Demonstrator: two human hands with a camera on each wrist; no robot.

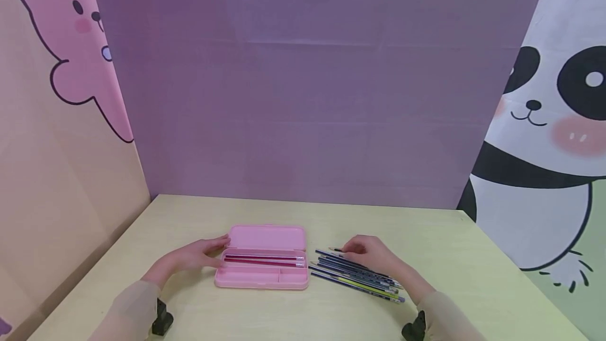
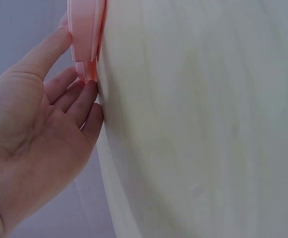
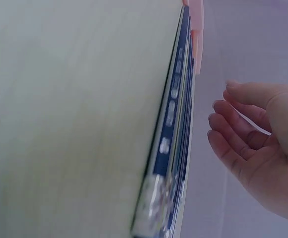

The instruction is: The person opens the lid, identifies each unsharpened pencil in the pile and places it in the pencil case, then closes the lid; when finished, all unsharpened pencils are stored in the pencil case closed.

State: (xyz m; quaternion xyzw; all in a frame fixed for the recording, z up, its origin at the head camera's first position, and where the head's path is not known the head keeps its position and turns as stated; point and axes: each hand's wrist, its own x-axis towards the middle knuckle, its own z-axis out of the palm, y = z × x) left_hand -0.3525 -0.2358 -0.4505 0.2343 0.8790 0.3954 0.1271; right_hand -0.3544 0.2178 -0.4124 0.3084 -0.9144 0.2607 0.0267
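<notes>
An open pink pencil case [image 1: 251,276] is set on the pale wooden tabletop [image 1: 265,314], its lid [image 1: 267,237] laid back on the far side. Red pencils [image 1: 265,263] are held lengthwise in the rear compartment, beside the hinge; the front tray is split by a divider. The left end of the case is touched by the left hand [image 1: 201,254], thumb and fingers spread apart, the thumb placed by the tray and the fingers by the lid.

To the right of the case, a bunch of dark blue pencils [image 1: 347,269] is laid at a slant, with a yellow-green pencil [image 1: 364,286] among those on the near side. The far side of the bunch is overhung by the right hand [image 1: 371,252]. Its fingers are loosely bent, and in the right wrist view nothing is seen gripped; the pencils are lying apart from the fingertips.
</notes>
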